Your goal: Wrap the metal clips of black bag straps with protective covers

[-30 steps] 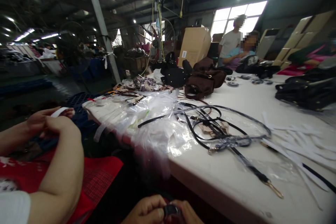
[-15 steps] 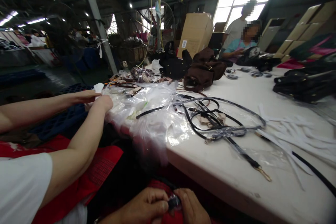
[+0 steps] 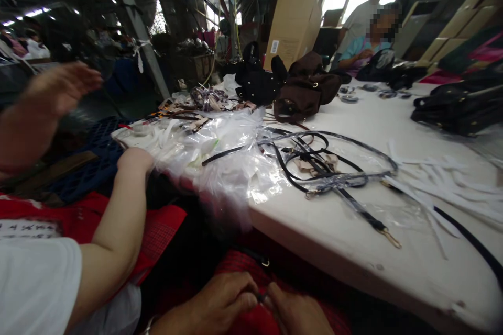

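Low in the view, my left hand (image 3: pixel 220 298) is closed, with thumb and fingers pinching a narrow black strap (image 3: pixel 260 298). Close beside it, my right hand (image 3: pixel 296 310) pinches the same dark piece from the other side. Only a short bit shows between the fingertips; the hands cover the rest. Just above them a black strap end with a gold-coloured buckle (image 3: pixel 266 263) lies over red checked cloth (image 3: pixel 231 267). Whether it joins the held piece I cannot tell.
The white table (image 3: pixel 334 241) bears clear plastic bags (image 3: pixel 231 167), coiled black straps (image 3: pixel 346 204), white strips (image 3: pixel 444 199) and dark bags (image 3: pixel 301 94). A co-worker's arm (image 3: pixel 118 230) reaches along its left edge; the other hand (image 3: pixel 58 91) is raised. Blue crates (image 3: pixel 78 172) stand left.
The dark piece between my fingers shows less than before, and the gold-coloured buckle has come into sight. At left, the co-worker's far hand has lifted away from the table. The view has tilted slightly down.
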A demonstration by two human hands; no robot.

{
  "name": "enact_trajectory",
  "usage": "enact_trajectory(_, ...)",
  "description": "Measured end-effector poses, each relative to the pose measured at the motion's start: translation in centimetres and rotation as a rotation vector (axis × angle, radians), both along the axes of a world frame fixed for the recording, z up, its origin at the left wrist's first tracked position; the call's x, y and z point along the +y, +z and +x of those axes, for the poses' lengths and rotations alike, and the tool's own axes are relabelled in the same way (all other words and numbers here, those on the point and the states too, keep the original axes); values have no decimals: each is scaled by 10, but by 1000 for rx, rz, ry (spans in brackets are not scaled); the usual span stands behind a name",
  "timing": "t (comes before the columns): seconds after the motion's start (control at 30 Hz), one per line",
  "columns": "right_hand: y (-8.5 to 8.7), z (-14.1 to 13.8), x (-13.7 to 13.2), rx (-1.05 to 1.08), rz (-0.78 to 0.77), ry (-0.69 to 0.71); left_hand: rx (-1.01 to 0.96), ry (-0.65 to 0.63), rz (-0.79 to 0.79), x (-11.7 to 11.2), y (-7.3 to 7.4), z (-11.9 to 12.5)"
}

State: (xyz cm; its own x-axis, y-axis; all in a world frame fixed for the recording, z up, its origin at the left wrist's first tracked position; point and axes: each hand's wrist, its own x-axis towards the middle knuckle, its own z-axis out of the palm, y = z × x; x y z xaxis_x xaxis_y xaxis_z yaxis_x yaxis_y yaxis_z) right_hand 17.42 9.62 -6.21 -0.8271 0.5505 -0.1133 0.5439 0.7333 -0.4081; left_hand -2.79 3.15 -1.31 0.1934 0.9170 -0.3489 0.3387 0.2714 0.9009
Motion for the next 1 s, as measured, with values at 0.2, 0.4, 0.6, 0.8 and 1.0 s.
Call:
enact_trajectory(0.2, 31, 6, 11, 152, -594, -12, -285, -55, -159, -6, -21, 9)
enact_trajectory(0.4, 28, 30, 9, 321, -392, -75, -616, -62, -516, 6, -27, 13)
enact_trajectory(0.6, 25, 42, 0, 339, 492, 63, -848, -41, -686, 10, -8, 18)
enact_trajectory(0.8, 18, 45, 1, 331, 447, -4, -903, -5, -670, 5, -7, 19)
enact_trajectory(1.0, -23, 18, -26, 568, -265, -307, -1051, 142, -456, 10, -18, 38)
